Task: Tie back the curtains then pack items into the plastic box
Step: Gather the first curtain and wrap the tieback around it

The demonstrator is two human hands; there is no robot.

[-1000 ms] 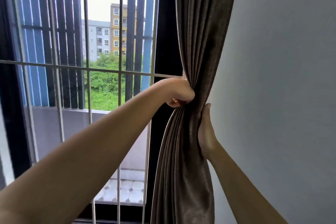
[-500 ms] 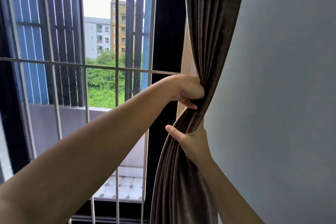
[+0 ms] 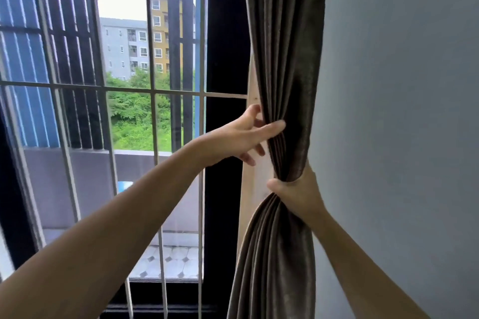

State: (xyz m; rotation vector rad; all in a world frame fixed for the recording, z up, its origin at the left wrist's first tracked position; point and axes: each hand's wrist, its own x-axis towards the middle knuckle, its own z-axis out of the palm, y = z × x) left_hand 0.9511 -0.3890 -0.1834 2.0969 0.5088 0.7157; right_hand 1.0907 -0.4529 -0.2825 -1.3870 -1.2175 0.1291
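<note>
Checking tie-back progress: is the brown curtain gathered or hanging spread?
Gathered. The right hand grips the curtain at a narrow waist; the left hand touches the folds above. No tie visible.

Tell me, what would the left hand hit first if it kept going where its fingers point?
The curtain: the left hand points its fingers right at the folds, and one fingertip seems to touch them.

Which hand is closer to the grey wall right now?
Right. The right hand grips the gathered curtain at its wall-side edge, beside the grey wall; the left hand touches the curtain's window-side folds, higher up.
</note>
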